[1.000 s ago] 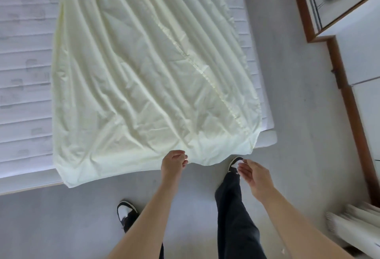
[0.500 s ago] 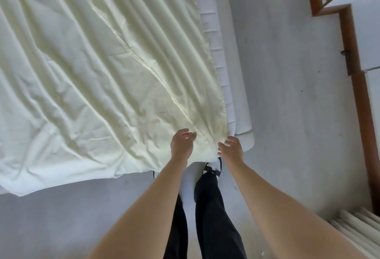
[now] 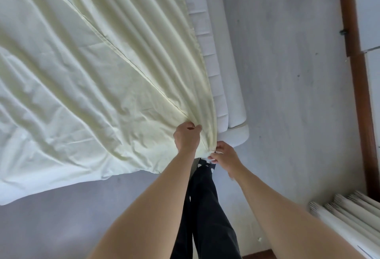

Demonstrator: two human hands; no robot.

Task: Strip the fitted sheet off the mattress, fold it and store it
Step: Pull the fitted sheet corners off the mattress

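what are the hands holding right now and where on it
Both grip the sheet at its near corner: left hand bunches fabric, right hand pinches the edge.

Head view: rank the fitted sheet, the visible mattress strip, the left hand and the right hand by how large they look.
1. fitted sheet
2. mattress strip
3. left hand and right hand: these look alike, so no ranking between them.

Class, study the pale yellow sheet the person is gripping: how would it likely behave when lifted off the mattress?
The sheet is probably floppy: it creases and bunches where both hands, left and right, grip it. It likely drapes and trails, since its edge hangs off the mattress.
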